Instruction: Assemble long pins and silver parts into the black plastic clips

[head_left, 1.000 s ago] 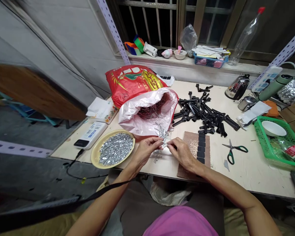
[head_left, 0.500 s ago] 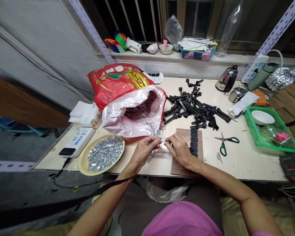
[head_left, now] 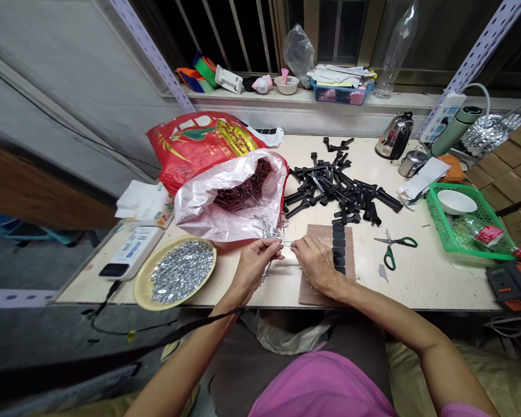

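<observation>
My left hand (head_left: 257,265) is closed in a pinch on one end of a thin silvery metal rod (head_left: 287,244), possibly a long screw. The fingers of my right hand (head_left: 316,263) are closed at the rod's other end; their tips are partly hidden. Just beyond the left fingers, a loose heap of similar silvery rods (head_left: 267,227) lies at the mouth of a red and white bag (head_left: 208,217), which holds many reddish thin rods (head_left: 247,188). Under my right hand is a brown board (head_left: 315,294) with a column of black pads (head_left: 338,244).
A yellow plate (head_left: 139,292) of small metal washers stands left. Black plastic parts (head_left: 338,185) are piled behind the board. Scissors (head_left: 391,246), a green basket (head_left: 438,231) and a kettle (head_left: 393,139) are on the right. A white power bank (head_left: 134,249) lies at far left.
My right hand has drawn slightly away from my left, and more of the rod shows between them. The whole view has shifted a little.
</observation>
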### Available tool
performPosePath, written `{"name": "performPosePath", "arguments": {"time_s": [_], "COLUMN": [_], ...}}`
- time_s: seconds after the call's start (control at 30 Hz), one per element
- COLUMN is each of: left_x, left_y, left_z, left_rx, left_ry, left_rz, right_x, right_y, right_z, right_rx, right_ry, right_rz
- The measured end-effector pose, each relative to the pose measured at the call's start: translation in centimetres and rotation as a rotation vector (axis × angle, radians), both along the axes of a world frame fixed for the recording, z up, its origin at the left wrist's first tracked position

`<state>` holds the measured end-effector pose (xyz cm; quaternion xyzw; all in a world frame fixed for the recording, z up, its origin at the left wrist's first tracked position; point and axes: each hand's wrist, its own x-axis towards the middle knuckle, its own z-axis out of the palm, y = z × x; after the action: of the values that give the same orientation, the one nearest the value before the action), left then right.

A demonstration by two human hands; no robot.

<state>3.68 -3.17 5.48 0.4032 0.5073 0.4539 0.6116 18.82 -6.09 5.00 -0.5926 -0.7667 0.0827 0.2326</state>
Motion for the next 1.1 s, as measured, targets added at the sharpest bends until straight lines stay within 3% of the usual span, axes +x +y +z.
{"name": "performPosePath", "arguments": {"time_s": [0.33,0.53,0.77,0.97,1.1], "left_x": [0.0,-0.1,0.5,1.1,1.3], "left_y": [-0.2,-0.3,-0.5,-0.6,-0.9], "left_z": [0.1,0.2,-0.1,-0.4,-2.3], "left_rx": [0.000,0.020,-0.035,-0.080,0.113], "left_ry": [-0.003,0.032,-0.007,0.024,0.256], "left_rz": [-0.003,-0.030,-0.083,-0.177,-0.303], "right_x": [0.0,0.4,1.5,6.1,11.1], "right_y": [-0.4,-0.6,-1.0,-1.2,-0.4], "right_z": [0.6,0.9,0.4,-0.3,-1.1], "right_rx": [0.011,-0.099,0.009,0.089,0.035], "right_ry": [-0.071,0.038,-0.005,-0.039,-0.061], "right_rz": [0.004,0.043,0.038,-0.047,-0.091]}}
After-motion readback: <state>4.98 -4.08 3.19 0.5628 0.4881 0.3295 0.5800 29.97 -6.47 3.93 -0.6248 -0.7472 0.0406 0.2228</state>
